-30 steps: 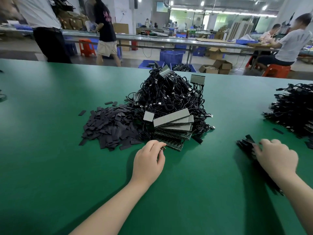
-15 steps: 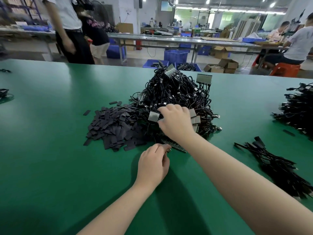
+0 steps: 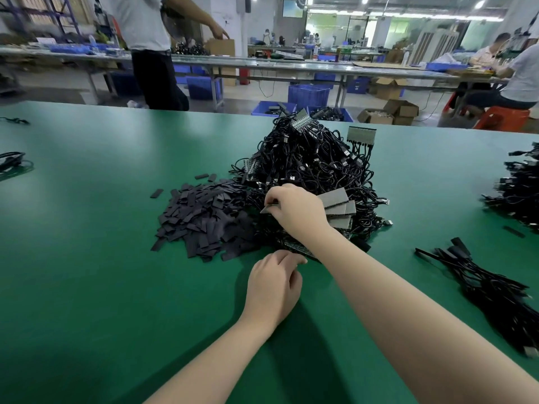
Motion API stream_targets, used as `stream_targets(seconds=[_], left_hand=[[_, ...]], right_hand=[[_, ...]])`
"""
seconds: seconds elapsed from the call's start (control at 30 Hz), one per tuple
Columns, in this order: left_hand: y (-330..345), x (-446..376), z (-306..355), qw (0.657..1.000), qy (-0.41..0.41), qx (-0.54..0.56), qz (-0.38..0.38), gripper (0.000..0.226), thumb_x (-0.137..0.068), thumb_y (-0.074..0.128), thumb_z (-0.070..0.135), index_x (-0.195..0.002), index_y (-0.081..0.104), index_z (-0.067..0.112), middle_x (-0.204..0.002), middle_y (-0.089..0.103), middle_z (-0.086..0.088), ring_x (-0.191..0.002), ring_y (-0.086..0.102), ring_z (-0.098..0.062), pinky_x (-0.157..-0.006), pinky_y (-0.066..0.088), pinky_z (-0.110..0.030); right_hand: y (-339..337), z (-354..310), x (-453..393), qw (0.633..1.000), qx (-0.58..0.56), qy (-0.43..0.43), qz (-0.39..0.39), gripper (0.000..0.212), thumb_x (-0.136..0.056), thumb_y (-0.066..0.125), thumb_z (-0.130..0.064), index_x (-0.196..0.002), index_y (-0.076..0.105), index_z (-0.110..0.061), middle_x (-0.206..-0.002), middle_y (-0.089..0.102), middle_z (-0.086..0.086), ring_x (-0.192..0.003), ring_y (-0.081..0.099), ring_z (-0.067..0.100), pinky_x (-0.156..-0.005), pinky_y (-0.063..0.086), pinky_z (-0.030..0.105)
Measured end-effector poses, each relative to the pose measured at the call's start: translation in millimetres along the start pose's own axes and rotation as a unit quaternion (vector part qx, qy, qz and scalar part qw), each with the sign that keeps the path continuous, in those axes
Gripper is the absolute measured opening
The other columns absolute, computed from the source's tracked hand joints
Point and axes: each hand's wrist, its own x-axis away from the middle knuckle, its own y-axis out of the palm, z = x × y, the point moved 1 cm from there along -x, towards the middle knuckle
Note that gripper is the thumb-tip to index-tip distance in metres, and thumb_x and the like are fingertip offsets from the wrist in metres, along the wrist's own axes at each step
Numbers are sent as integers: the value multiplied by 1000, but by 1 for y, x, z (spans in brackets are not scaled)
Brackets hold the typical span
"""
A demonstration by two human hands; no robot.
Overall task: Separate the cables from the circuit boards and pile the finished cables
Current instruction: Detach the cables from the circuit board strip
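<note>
right hand [image 3: 299, 208] pinches a board [image 3: 269, 209] on the cable heap [image 3: 309, 167] at mid table [image 3: 87, 258]. left hand [image 3: 272, 290], grip curled near the heap's front edge; contents hidden. black strips [image 3: 201, 220] lie left, finished cables [image 3: 490, 290] right, their end cut off.

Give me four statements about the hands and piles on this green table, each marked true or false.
1. The right hand pinches a grey board at the tangled heap. True.
2. The left hand lies on the separated cables. False: it is at the heap's near edge.
3. Loose dark strips lie left of the heap. True.
4. The separated cables lie left of the strips. False: they lie far right.
</note>
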Motion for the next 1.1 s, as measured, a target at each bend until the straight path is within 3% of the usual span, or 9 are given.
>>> stream_targets(seconds=[0.1, 0.23, 0.37, 0.47, 0.57, 0.73, 0.8, 0.9, 1.1], left_hand=[[-3, 1, 2, 1000, 0, 13, 11, 31, -79, 56, 6, -103, 71, 18, -100, 68, 2, -84, 63, -21, -76, 49, -34], [-10, 3, 6, 996, 47, 66, 43, 26, -84, 48, 9, -98, 71, 10, -94, 65, 0, -82, 61, -19, -72, 51, -36], [-15, 5, 9, 990, 96, 68, 83, 19, -87, 48, 11, -88, 67, 7, -86, 60, 0, -79, 58, -16, -68, 49, -36], [-19, 0, 14, 988, 44, 104, 109, 16, -90, 48, 21, -95, 62, 14, -94, 54, 12, -84, 53, -4, -69, 49, -28], [-26, -13, 25, 983, -24, 141, 118, 19, -88, 51, 33, -106, 55, 28, -100, 42, 30, -83, 48, 5, -69, 40, -8], [-39, -55, 35, 988, -23, 146, -53, 35, -85, 69, 37, -119, 64, 32, -109, 56, 28, -105, 53, 8, -93, 44, -15], [-45, -65, 38, 977, -51, 186, -95, 31, -81, 76, 32, -110, 66, 37, -99, 63, 26, -98, 56, 15, -86, 45, -7], [-53, -73, 43, 967, -71, 228, -87, 26, -77, 79, 27, -87, 64, 45, -78, 66, 23, -77, 59, 13, -71, 43, -3], [-63, -81, 56, 950, -73, 297, -67, 5, -86, 73, 21, -81, 74, 22, -53, 56, 20, -48, 45, 4, -52, 33, -5]], right_hand=[[-24, -4, 21, 995, -88, 30, 20, 7, -94, 63, -36, -96, 67, -31, -69, 56, -17, -73, 60, 12, -55, 41, 26], [-41, 6, 58, 976, -194, 86, 42, 17, -86, 73, -42, -87, 68, -26, -74, 66, -18, -73, 65, 1, -68, 53, 23], [-41, 31, 92, 924, -334, 172, 73, 19, -86, 77, -21, -88, 58, -27, -86, 67, -10, -70, 67, 3, -67, 53, 23], [-35, 44, 114, 888, -393, 210, 115, 32, -87, 74, -12, -93, 51, -34, -89, 68, -5, -67, 63, 1, -61, 46, 15], [-33, 51, 124, 871, -421, 219, 125, 33, -87, 75, -10, -97, 57, -36, -92, 70, -5, -72, 66, -1, -66, 48, 12], [-40, 54, 119, 848, -493, 173, 94, 40, -90, 72, -7, -94, 75, -47, -76, 70, -11, -74, 65, 8, -76, 56, 23], [-45, 55, 114, 832, -521, 166, 94, 40, -91, 70, -7, -98, 75, -46, -77, 71, -7, -77, 66, 12, -84, 58, 31], [-55, 53, 108, 817, -543, 162, 103, 31, -88, 74, -7, -100, 75, -35, -76, 71, -5, -75, 65, 10, -83, 56, 27], [-77, 39, 96, 822, -535, 151, 125, 25, -85, 78, -13, -78, 79, -37, -71, 73, -4, -63, 63, 7, -66, 55, 21]])
